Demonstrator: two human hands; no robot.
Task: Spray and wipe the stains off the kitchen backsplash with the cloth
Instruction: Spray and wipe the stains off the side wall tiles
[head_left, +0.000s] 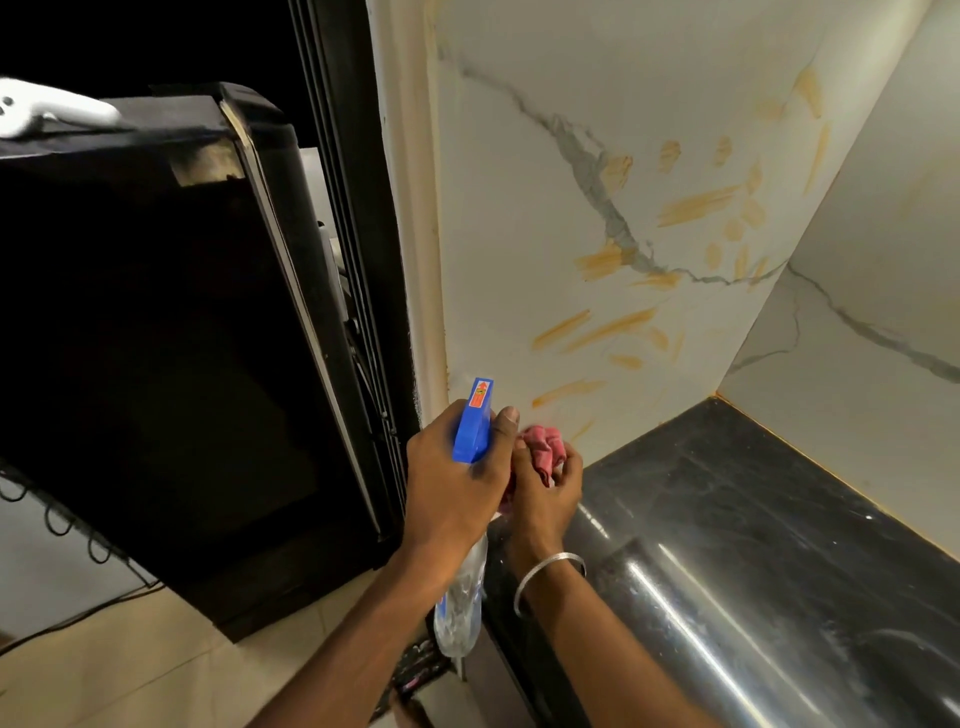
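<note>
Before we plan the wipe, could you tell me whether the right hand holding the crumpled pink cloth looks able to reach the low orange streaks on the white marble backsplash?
Probably yes: the right hand, gripping the crumpled pink cloth, is close beside the low orange streaks, with nothing between them.

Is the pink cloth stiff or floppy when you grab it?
Probably floppy: the cloth sits crumpled in soft folds inside the right hand. It likely feels light, since that one hand bunches up most of it. It probably wouldn't roll or break if dropped, as it looks like plain fabric.
</note>
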